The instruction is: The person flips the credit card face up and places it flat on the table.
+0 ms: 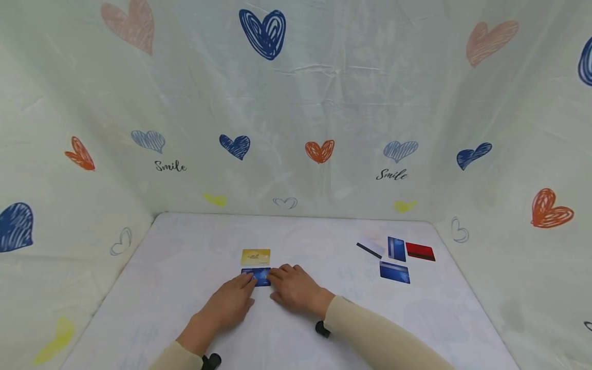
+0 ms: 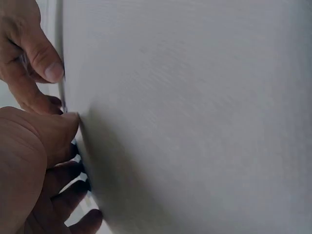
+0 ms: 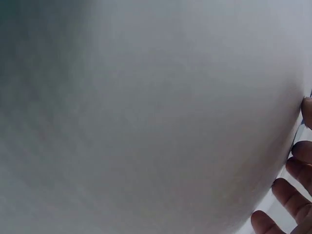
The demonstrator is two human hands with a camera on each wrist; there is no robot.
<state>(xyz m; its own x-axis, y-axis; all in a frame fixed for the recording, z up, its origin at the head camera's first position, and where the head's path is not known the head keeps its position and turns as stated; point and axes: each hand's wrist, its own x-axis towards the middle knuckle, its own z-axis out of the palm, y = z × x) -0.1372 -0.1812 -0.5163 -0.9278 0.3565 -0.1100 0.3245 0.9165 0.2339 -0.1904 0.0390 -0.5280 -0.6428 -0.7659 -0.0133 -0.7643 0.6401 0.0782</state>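
Observation:
A blue bank card (image 1: 262,276) lies flat on the white table, just below a gold card (image 1: 256,256). My left hand (image 1: 229,303) rests its extended fingertips on the blue card's left end. At the right end, the fingers of my right hand (image 1: 296,289) touch the card's edge, the thumb set apart below. Both hands lie palm down and low over the table. In the left wrist view the left hand (image 2: 44,170) shows spread fingers against the tabletop. Only some fingertips (image 3: 287,192) enter the right wrist view.
To the right lie a blue card (image 1: 396,248) on end, a red card (image 1: 420,251) with a dark stripe, another blue card (image 1: 394,273) and a pale card with a black stripe (image 1: 369,250). A heart-printed curtain (image 1: 296,103) hangs behind the table (image 1: 185,241).

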